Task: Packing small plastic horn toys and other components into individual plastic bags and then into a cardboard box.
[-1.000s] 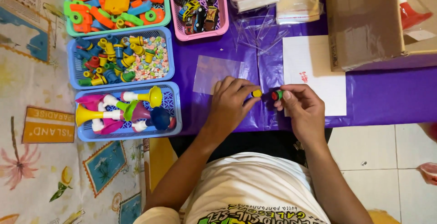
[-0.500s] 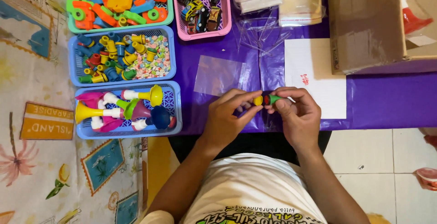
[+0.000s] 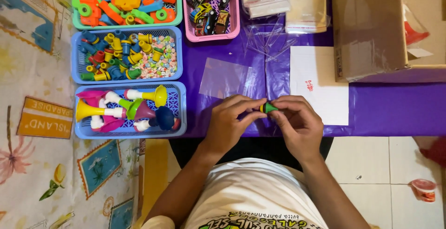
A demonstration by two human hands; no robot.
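Left hand (image 3: 228, 122) and right hand (image 3: 297, 124) meeting fingertip to fingertip over the near edge of the purple table cover (image 3: 395, 108), both pinched narrow on one small green-and-yellow toy piece (image 3: 268, 108) held between them just above the cover. Just beyond the left hand, flat on the cover, an empty clear plastic bag (image 3: 220, 78); beyond the right hand, a white sheet of paper (image 3: 320, 87). To the left, three baskets in a column: a blue basket of toy trumpets (image 3: 179, 112) nearest, a blue basket of small pieces and beads (image 3: 79, 54) behind it, a green basket of orange and green parts (image 3: 179, 1) farthest. Pink basket of toy cars (image 3: 234, 22) at the far edge, cardboard box (image 3: 371, 24) far right.
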